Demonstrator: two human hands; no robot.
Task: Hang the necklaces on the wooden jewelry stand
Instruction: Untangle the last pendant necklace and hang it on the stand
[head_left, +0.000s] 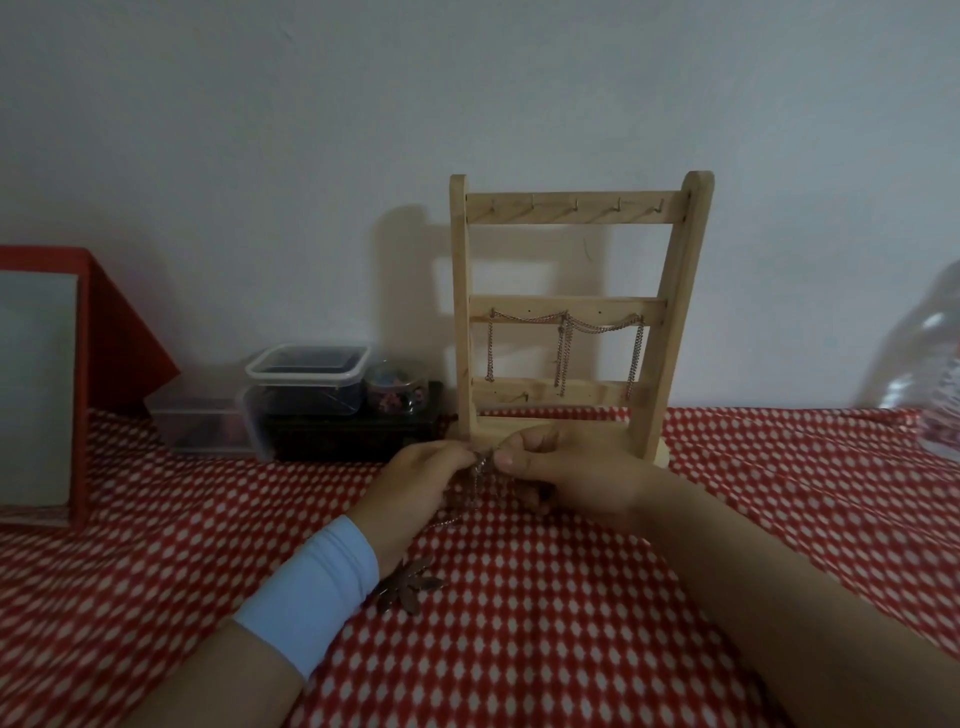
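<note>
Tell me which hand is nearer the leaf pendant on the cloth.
Left. The left hand sits just beyond the leaf pendant, wrist beside it; the right hand is farther off, up and right.

Both my forearms are angling in from below, hands meeting fingertip to fingertip. Left hand (415, 486) is pinching the chain (479, 474), a pale band (311, 587) wrapping its wrist. Right hand (569, 475) is pinching the same chain, thumbnail facing me.
</note>
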